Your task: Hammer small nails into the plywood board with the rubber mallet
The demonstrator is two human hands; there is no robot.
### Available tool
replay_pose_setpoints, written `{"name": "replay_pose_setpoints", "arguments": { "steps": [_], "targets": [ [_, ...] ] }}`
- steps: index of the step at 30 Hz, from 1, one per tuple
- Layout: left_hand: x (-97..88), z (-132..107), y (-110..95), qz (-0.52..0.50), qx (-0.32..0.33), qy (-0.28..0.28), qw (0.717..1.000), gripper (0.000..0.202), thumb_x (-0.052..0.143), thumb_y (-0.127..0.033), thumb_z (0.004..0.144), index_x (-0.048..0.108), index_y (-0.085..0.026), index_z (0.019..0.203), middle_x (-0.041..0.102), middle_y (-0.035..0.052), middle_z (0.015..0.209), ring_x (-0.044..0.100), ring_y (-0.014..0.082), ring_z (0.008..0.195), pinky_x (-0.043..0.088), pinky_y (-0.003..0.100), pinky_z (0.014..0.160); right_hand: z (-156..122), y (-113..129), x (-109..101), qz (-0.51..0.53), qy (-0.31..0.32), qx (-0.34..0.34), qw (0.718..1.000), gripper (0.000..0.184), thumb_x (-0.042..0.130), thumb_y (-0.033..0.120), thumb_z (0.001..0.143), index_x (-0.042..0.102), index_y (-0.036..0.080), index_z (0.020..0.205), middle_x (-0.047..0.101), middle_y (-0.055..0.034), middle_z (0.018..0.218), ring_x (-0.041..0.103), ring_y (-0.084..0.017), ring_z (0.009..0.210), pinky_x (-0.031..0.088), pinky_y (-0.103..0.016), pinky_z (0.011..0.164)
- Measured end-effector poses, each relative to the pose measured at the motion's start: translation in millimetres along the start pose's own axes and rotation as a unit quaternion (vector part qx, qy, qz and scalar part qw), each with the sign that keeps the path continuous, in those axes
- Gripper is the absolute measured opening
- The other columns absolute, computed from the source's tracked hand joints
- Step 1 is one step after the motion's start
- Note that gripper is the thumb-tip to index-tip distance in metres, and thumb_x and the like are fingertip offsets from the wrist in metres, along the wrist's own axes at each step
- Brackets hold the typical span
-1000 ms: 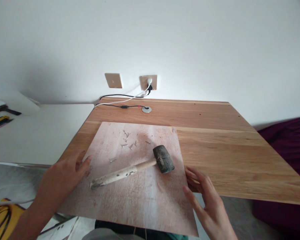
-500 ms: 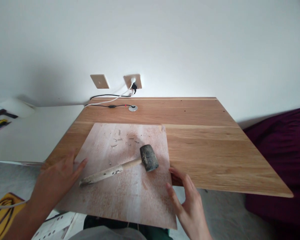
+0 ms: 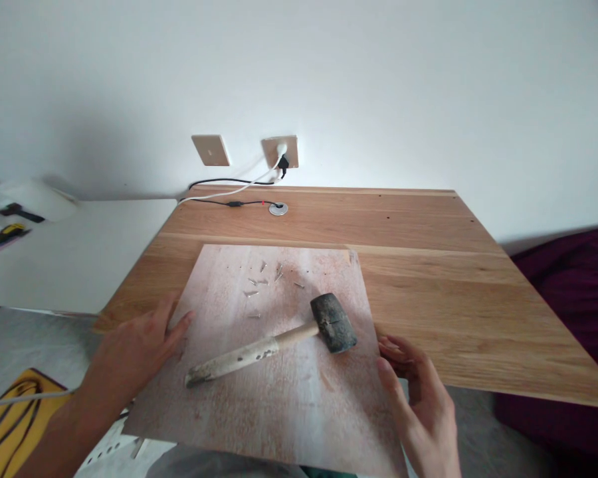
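Observation:
A thin, pinkish-white wooden board (image 3: 289,411) lies on the wooden tabletop, its near part sticking out past the front edge over my lap. My left hand (image 3: 134,348) grips the board's left edge, thumb on top and other fingers at the side, partly hidden. At the right edge my right hand (image 3: 421,392) closes on the board with curled fingers. Between my hands a rubber mallet (image 3: 333,323) rests on the board, its black head to the right and its worn pale handle slanting down to the left. Several small screws (image 3: 262,282) are scattered near the far edge.
Behind the board the tabletop (image 3: 453,292) meets a white wall with a socket (image 3: 282,151), plugs and cables. A white table (image 3: 94,252) with tools stands left. Below it lies a yellow item (image 3: 17,418) with a dark cord. Purple fabric (image 3: 573,285) hangs right.
My hands have closed in on the board's edges. The board has shifted a little to the right on the tabletop. Mallet and screws have moved slightly on it; the view has shifted too.

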State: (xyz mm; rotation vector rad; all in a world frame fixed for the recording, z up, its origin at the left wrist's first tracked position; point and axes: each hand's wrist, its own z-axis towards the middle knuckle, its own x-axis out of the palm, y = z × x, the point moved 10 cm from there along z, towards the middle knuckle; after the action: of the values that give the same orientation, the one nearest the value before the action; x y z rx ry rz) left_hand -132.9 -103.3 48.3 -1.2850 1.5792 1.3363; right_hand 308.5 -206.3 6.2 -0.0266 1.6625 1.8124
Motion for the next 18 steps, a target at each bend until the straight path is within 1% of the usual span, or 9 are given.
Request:
{"name": "replay_pose_setpoints", "arguments": {
  "steps": [4, 6, 8, 10, 11, 14, 16, 17, 18],
  "targets": [
    [-1.4, 1.1, -0.4, -0.006, 0.004, 0.003, 1.000, 0.058, 0.032, -0.047, 0.111, 0.049, -0.010, 0.151, 0.079, 0.0205, 0.102, 0.079, 0.0408, 0.093, 0.060, 0.048, 0.076, 1.4, -2.5, -2.0, -0.013, -0.002, 0.006, 1.000, 0.038, 0.070, 0.053, 0.095, 0.071, 0.024, 0.119, 0.082, -0.0086, 0.107, 0.078, -0.026, 0.091, 0.065, -0.036, 0.076],
    [-1.2, 0.5, -0.2, -0.024, 0.017, -0.018, 0.999, 0.056, 0.033, -0.045, 0.110, 0.052, -0.010, 0.150, 0.079, 0.0207, 0.107, 0.078, 0.0410, 0.095, 0.060, 0.048, 0.076, -1.1, -3.4, -0.7, -0.025, 0.006, 0.006, 1.000, 0.039, 0.070, 0.054, 0.095, 0.071, 0.024, 0.119, 0.082, -0.0085, 0.107, 0.078, -0.026, 0.092, 0.064, -0.037, 0.078],
    [-2.6, 0.0, 0.8, -0.046, 0.037, -0.057, 0.997, 0.054, 0.037, -0.045, 0.108, 0.056, -0.012, 0.146, 0.078, 0.0201, 0.111, 0.077, 0.0401, 0.098, 0.060, 0.049, 0.079, -7.7, -4.2, -1.8, -0.034, -0.003, 0.013, 0.999, 0.041, 0.071, 0.056, 0.093, 0.071, 0.023, 0.118, 0.081, -0.0090, 0.107, 0.077, -0.027, 0.093, 0.062, -0.040, 0.081],
    [-9.4, -1.2, 2.8, -0.068, 0.060, -0.119, 0.989, 0.051, 0.041, -0.044, 0.106, 0.062, -0.012, 0.139, 0.076, 0.0194, 0.114, 0.075, 0.0386, 0.103, 0.060, 0.050, 0.086, -18.3, -5.8, -10.1, -0.020, -0.054, 0.033, 0.998, 0.044, 0.073, 0.056, 0.091, 0.070, 0.022, 0.119, 0.078, -0.0102, 0.111, 0.075, -0.029, 0.097, 0.060, -0.043, 0.088],
    [-14.8, -3.2, 3.9, -0.081, 0.074, -0.156, 0.982, 0.049, 0.042, -0.044, 0.105, 0.065, -0.012, 0.134, 0.075, 0.0192, 0.116, 0.074, 0.0379, 0.106, 0.059, 0.050, 0.090, -25.4, -7.4, -17.8, -0.008, -0.099, 0.048, 0.994, 0.045, 0.073, 0.056, 0.091, 0.068, 0.022, 0.120, 0.077, -0.0102, 0.112, 0.074, -0.029, 0.099, 0.059, -0.045, 0.091],
    [-28.7, -21.2, 8.1, -0.150, 0.126, -0.267, 0.944, 0.042, 0.044, -0.041, 0.105, 0.068, -0.015, 0.128, 0.073, 0.0168, 0.123, 0.070, 0.0345, 0.115, 0.057, 0.051, 0.103, -50.9, -11.6, -43.4, -0.012, -0.239, 0.084, 0.967, 0.040, 0.070, 0.057, 0.093, 0.067, 0.022, 0.111, 0.073, -0.0083, 0.097, 0.071, -0.029, 0.090, 0.059, -0.050, 0.088],
    [-24.1, -46.8, 9.5, -0.214, 0.185, -0.305, 0.909, 0.035, 0.048, -0.034, 0.104, 0.068, -0.021, 0.130, 0.073, 0.0121, 0.125, 0.070, 0.0298, 0.118, 0.056, 0.047, 0.109, -65.8, -10.9, -57.6, -0.042, -0.294, 0.079, 0.952, 0.038, 0.063, 0.060, 0.095, 0.068, 0.023, 0.101, 0.068, -0.0071, 0.084, 0.069, -0.031, 0.079, 0.061, -0.052, 0.076],
    [-15.7, -64.0, 10.4, -0.247, 0.219, -0.311, 0.891, 0.033, 0.051, -0.030, 0.102, 0.069, -0.026, 0.130, 0.074, 0.0093, 0.124, 0.071, 0.0274, 0.117, 0.057, 0.046, 0.109, -72.2, -10.4, -63.5, -0.058, -0.305, 0.071, 0.948, 0.037, 0.060, 0.060, 0.096, 0.068, 0.024, 0.097, 0.066, -0.0069, 0.080, 0.068, -0.032, 0.075, 0.061, -0.052, 0.069],
    [-1.8, -82.9, 9.3, -0.268, 0.261, -0.300, 0.878, 0.035, 0.055, -0.024, 0.100, 0.069, -0.032, 0.130, 0.076, 0.0067, 0.118, 0.073, 0.0250, 0.112, 0.059, 0.044, 0.107, -78.1, -10.6, -68.7, -0.071, -0.304, 0.065, 0.948, 0.037, 0.058, 0.060, 0.097, 0.069, 0.025, 0.095, 0.065, -0.0067, 0.077, 0.067, -0.033, 0.071, 0.061, -0.052, 0.063]
  ]
}}
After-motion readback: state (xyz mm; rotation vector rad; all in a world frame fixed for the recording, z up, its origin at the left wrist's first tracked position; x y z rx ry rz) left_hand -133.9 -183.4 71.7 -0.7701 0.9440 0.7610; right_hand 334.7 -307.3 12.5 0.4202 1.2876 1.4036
